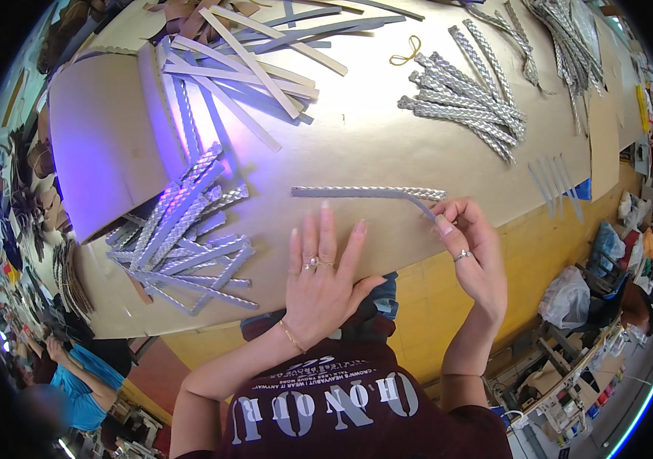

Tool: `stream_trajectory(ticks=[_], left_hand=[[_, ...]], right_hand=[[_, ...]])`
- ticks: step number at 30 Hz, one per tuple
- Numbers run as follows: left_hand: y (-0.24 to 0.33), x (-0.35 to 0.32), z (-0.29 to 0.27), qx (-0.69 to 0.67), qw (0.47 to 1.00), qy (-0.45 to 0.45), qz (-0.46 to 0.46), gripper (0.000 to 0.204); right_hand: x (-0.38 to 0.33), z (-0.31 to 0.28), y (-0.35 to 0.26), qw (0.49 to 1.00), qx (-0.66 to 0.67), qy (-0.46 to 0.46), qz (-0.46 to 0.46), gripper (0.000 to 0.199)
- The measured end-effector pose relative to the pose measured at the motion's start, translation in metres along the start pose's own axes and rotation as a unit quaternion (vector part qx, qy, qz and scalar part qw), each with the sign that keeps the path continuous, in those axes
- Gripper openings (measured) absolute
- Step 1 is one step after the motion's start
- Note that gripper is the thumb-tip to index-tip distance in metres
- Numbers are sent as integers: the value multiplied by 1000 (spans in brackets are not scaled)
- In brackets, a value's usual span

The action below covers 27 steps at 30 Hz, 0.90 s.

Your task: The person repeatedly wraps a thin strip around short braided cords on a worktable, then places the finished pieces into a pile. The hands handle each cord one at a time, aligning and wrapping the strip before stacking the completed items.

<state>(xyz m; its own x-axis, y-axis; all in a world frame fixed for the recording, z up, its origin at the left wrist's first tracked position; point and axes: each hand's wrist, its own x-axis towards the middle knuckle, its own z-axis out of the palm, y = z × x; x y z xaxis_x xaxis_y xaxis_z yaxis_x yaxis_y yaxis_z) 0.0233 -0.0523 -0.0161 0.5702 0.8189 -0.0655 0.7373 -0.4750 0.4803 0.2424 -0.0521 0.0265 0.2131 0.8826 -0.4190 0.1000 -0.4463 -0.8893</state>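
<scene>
On the table (342,153), my left hand (317,279) is spread open and empty, apart from my right hand (470,249), which pinches a grey strip (418,204) between thumb and finger. Just beyond, the strip lies along a silver braid (368,188) but bends away rightward, so this piece looks part done. The backed braids (181,237) heaped leftward seem finished; farther off, bundled braids (464,103) and loose strips (250,69) seem left.
</scene>
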Motion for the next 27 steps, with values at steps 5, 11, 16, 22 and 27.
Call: stream_trajectory(ticks=[5,11,16,22,27], left_hand=[[-1,24,3,-13,1000,-1,6,79],[0,34,-2,8,1000,13,22,78],[2,33,1,38,999,-1,20,77],[0,32,2,32,999,-7,16,74],[0,32,2,7,1000,0,11,79]], right_hand=[[10,10,-6,984,-143,31,-100,24],[31,26,-15,977,-195,81,-9,25],[32,58,-29,982,-158,33,-101,23],[20,54,-27,985,93,30,-145,38],[32,23,-1,986,-30,110,-119,37]])
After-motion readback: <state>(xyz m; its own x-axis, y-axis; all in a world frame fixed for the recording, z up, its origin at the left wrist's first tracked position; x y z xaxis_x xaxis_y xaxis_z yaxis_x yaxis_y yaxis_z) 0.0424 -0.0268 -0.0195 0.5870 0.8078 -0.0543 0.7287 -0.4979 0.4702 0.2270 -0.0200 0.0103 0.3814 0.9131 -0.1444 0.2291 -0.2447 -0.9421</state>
